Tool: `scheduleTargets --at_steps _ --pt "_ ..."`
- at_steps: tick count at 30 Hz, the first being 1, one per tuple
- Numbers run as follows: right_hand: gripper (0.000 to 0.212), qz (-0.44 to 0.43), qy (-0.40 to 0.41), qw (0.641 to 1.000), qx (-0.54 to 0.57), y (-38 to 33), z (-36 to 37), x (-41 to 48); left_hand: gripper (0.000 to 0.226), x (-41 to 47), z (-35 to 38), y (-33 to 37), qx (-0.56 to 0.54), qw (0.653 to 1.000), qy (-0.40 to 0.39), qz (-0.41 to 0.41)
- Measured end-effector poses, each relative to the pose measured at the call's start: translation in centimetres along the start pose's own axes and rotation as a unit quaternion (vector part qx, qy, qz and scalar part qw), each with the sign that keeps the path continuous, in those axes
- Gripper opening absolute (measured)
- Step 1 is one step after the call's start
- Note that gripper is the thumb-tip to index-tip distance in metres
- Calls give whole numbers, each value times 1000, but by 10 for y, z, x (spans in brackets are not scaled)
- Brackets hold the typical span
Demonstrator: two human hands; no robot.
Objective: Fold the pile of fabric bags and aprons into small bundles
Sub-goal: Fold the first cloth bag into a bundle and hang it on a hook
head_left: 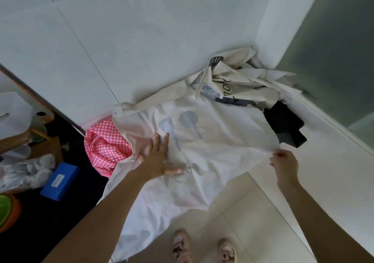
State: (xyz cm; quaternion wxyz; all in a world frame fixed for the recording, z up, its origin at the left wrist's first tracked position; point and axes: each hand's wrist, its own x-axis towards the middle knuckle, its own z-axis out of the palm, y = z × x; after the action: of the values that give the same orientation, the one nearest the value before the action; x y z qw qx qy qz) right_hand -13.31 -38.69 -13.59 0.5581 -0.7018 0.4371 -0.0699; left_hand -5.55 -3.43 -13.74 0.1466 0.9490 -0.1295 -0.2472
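White countertop, cream fabric, tiled floor

White surface, seamed, bare at the far side. Frosted glass panel, right. Pale tiled floor, below. Blue box, labelled, on dark ground at left; crumpled plastic bag just beside it. Green-and-orange bowl, lower-left edge.
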Motion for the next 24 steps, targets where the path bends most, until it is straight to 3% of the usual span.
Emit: scheduleTargets --at_steps 3,5,8,11,14,16,19,21,22,23,24 --pt "50 32 -58 997 -35 23 -10 23 159 9 13 -5 25 999 3 -20" --pt "59 14 -94 994 -49 24 -10 41 152 13 20 -9 59 998 -3 -36" --pt "44 23 -202 975 -90 20 -14 62 148 13 23 -14 41 997 4 -60" --pt "33 12 -274 940 -201 31 -27 61 143 4 20 -5 49 993 16 -106" --pt "34 15 -282 934 -219 49 -31 51 128 -8 20 17 74 980 31 -184" --pt "33 16 -273 940 -204 51 -29 41 114 -18 19 42 71 971 82 -214" --pt "54 -13 -291 949 -120 52 -26 32 64 -42 36 80 -14 955 278 -108" --pt "43 -35 -304 949 -69 41 -28 20 20 -66 59 108 -101 929 352 -54" --pt "28 -35 -305 950 -56 34 -33 12 8 -78 71 122 -159 923 344 -67" --pt "14 -29 -315 947 -49 25 -39 2 24 -88 85 135 -233 916 305 -118" --pt "14 -19 -328 943 -51 16 -42 -5 37 -93 97 143 -323 897 238 -185"
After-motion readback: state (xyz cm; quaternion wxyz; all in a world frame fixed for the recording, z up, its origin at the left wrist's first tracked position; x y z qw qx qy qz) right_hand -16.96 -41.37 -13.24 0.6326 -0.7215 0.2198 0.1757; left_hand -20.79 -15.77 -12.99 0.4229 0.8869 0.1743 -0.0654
